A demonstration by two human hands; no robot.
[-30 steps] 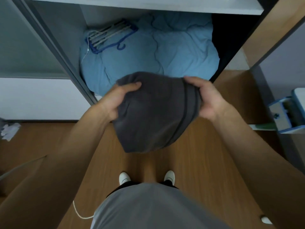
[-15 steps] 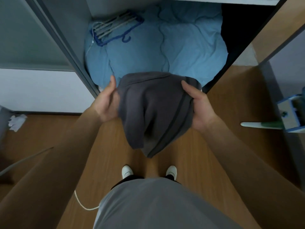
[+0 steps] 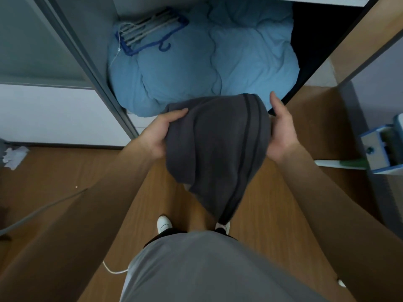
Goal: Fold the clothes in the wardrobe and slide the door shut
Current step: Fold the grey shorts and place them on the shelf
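The person stands at the open wardrobe (image 3: pixel 91 68) and holds a dark grey cloth (image 3: pixel 216 149) between both hands at about waist height. The left hand (image 3: pixel 156 136) grips the cloth's left edge, its thumb laid over the top and its fingers curled underneath. The right hand (image 3: pixel 281 131) lies against the cloth's right edge with the thumb standing straight up, clear of the fabric; its fingers are hidden behind the cloth, so it cannot be told whether they curl round it or only support it. The cloth's top edge spans from one hand to the other, two darker stripes run down its right side, and the rest hangs below the hands to a point above the wooden floor (image 3: pixel 272 214). Just beyond the hands, inside the wardrobe, a crumpled blue quilt (image 3: pixel 196 68) fills the bottom space. A blue hanger (image 3: pixel 152 33) lies on the quilt, further from the hands and to their left. Below the hands are the person's grey shirt (image 3: pixel 207 269) and white shoes (image 3: pixel 164 223), and a white cable (image 3: pixel 113 270) lies on the floor by the shirt's left edge. Well to the left of the left hand, crumpled white paper (image 3: pixel 14 154) lies on the floor. To the right of the right hand stands a blue and white object (image 3: pixel 379 149) that cannot be made out.
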